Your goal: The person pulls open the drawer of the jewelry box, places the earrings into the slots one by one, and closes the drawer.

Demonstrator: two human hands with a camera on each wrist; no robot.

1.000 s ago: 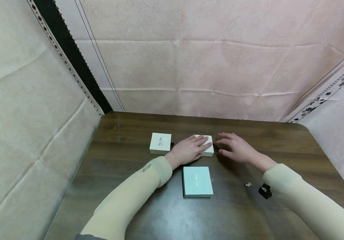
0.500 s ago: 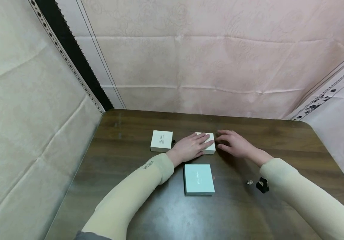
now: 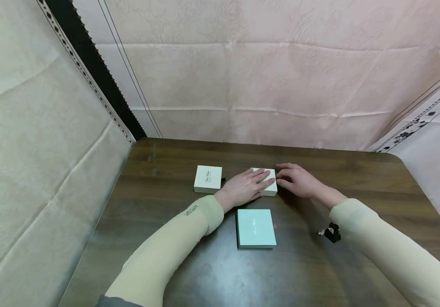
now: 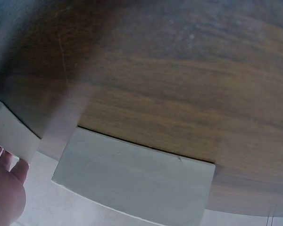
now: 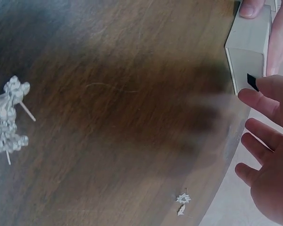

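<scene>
At the far left a white jewellery box point(image 3: 208, 179) with dark script on its lid side sits closed on the wooden table point(image 3: 173, 162), its short black tab pointing right; nothing shows that it has a part in the work yet. Beside it the person's left hand point(image 3: 240, 190) lies over the white drawer-style box point(image 5: 238, 63), fingers spread and fairly straight across the top, thumb against the near side, apparently steadying it. Nearer the person, a teal box point(image 3: 256, 229) with pale script lies flat, also closed. The box under the left hand looks pale, crisp-edged and undented; its top is mostly covered, so any lettering cannot be read, and a small black ribbon pull point(image 5: 252, 81) stands out from its right end face. No gap shows around that face, so opening it seems barely started, and drawing it out appears to be what is left. The right hand point(image 3: 300, 181) is just beside that end, thumb and forefinger at the ribbon and the other fingers loosely bent; whether they pinch it cannot be told. To the right, beaded silver earrings point(image 5: 8, 113) and a smaller-looking silver piece point(image 5: 182, 202) lie loose, outside any box.
</scene>
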